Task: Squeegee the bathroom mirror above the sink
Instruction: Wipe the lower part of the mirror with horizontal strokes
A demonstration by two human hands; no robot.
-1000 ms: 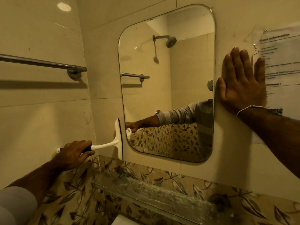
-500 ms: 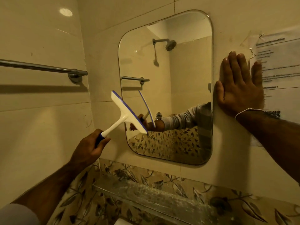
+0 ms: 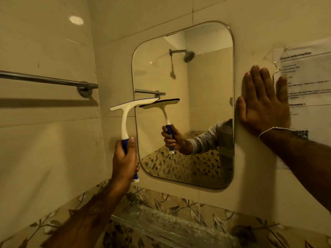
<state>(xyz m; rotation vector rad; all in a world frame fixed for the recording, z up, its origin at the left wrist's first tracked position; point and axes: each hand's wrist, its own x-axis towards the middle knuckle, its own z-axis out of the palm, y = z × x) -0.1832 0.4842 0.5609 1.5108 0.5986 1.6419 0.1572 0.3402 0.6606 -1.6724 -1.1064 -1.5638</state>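
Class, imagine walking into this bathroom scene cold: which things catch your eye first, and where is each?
The white squeegee, gripped by its blue handle in the left hand, its blade level at the mirror's left edge. The right hand lies flat on the wall beside the mirror, partly over a taped paper notice.

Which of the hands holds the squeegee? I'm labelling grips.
The left hand, curled round the squeegee handle; the right hand lies flat on the wall.

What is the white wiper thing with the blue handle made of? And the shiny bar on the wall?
The white squeegee with a blue handle looks like smooth moulded plastic; its blue grip may be rubbery. The silver towel bar looks like polished metal, since it reflects light.
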